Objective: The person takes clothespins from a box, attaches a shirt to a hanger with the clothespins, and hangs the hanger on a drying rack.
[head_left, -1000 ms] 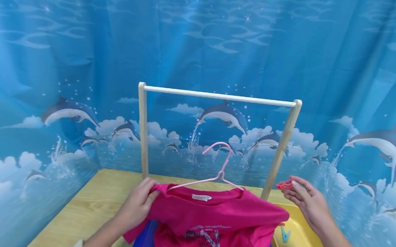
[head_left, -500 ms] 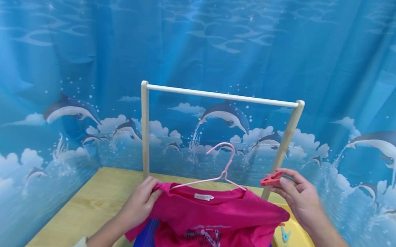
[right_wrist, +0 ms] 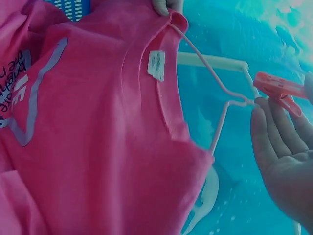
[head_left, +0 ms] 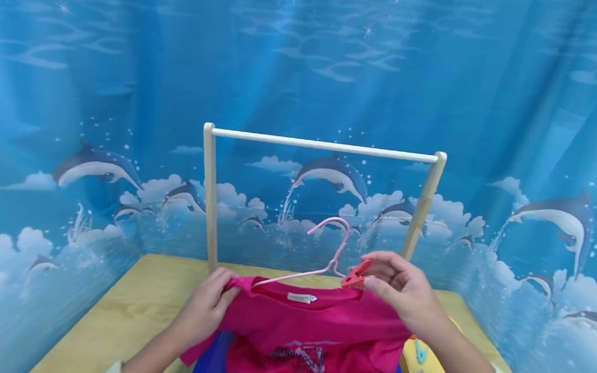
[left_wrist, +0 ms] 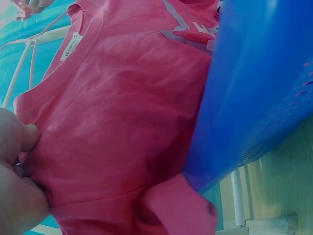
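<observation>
A magenta shirt [head_left: 300, 323] is spread over a pink hanger [head_left: 336, 251], whose hook rises from the neckline. My left hand [head_left: 208, 301] pinches the shirt's shoulder on the left; the left wrist view shows the thumb and fingers [left_wrist: 22, 137] on the cloth. Between thumb and fingers my right hand [head_left: 407, 293] holds a red clothespin [head_left: 356, 274] close to the hanger and the right side of the collar. In the right wrist view the clothespin [right_wrist: 279, 88] does not touch the shirt [right_wrist: 107, 127].
Behind the shirt stands a wooden rack with a white bar [head_left: 326, 146]. Beneath the shirt is a blue basket [head_left: 212, 361]. A yellow tray [head_left: 433, 369] with several clothespins lies at the right on the wooden table [head_left: 132, 302], partly behind my right forearm.
My right hand has moved left with the red clothespin, from beside the rack's right post to the hanger's right side. The left hand keeps its grip on the shirt.
</observation>
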A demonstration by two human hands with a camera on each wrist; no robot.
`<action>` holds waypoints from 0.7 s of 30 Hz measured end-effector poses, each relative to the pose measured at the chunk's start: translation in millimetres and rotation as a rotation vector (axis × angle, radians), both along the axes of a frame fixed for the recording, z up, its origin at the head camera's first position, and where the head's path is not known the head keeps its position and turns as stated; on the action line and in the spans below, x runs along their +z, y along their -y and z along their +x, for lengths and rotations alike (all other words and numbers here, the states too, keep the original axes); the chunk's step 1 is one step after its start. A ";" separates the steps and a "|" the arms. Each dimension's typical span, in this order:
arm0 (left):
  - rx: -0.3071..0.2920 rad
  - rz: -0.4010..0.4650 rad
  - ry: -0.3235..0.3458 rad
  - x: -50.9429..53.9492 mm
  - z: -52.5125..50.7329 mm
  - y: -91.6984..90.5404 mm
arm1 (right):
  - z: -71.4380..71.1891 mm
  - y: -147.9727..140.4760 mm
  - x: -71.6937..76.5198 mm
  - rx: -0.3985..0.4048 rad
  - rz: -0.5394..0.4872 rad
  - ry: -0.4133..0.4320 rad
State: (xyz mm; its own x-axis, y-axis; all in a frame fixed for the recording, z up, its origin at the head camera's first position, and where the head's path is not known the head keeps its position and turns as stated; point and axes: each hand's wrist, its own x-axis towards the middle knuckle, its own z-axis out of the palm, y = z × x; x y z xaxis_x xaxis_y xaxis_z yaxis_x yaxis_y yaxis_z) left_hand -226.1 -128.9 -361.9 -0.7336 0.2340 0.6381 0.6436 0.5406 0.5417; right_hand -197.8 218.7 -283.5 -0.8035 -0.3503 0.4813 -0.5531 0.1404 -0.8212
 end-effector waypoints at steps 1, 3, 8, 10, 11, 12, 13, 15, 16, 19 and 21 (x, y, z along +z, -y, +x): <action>-0.003 0.000 -0.010 0.1 0.1 0.0 | 0.2 4.7 1.1 0.000 0.018 -0.019; -0.007 -0.006 -0.040 0.2 -0.6 -0.5 | 1.6 14.4 3.0 0.010 0.047 -0.054; -0.011 -0.020 -0.098 1.0 -2.7 -3.5 | 9.1 38.3 5.2 0.074 0.112 -0.094; -0.012 -0.028 -0.112 1.2 -2.9 -4.2 | 11.0 48.0 6.2 0.089 0.139 -0.094; -0.011 -0.029 -0.114 1.3 -2.9 -4.5 | 11.5 52.9 7.0 0.091 0.153 -0.092; -0.012 -0.027 -0.113 1.4 -2.7 -4.7 | 11.4 58.3 7.8 0.097 0.164 -0.090; -0.011 -0.023 -0.108 1.5 -2.3 -4.8 | 11.1 63.7 8.6 0.101 0.173 -0.089; -0.008 -0.014 -0.100 1.9 -1.4 -4.9 | 9.5 75.0 9.8 0.105 0.191 -0.095; -0.006 -0.009 -0.096 2.0 -1.1 -4.9 | 8.4 80.8 10.2 0.106 0.200 -0.108; 0.002 -0.005 -0.101 2.2 -0.3 -5.3 | 3.2 97.4 9.5 0.108 0.221 -0.171; 0.007 -0.007 -0.099 2.1 0.1 -5.7 | -0.5 106.7 8.1 0.111 0.232 -0.215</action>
State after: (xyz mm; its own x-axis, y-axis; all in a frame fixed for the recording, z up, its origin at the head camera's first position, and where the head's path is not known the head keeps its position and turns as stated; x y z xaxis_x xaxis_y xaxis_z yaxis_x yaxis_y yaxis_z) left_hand -226.0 -123.1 -359.8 -0.6688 0.2338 0.7057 0.6898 0.5492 0.4718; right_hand -198.3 112.0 -275.4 -0.6432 -0.5496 0.5331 -0.7326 0.2392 -0.6373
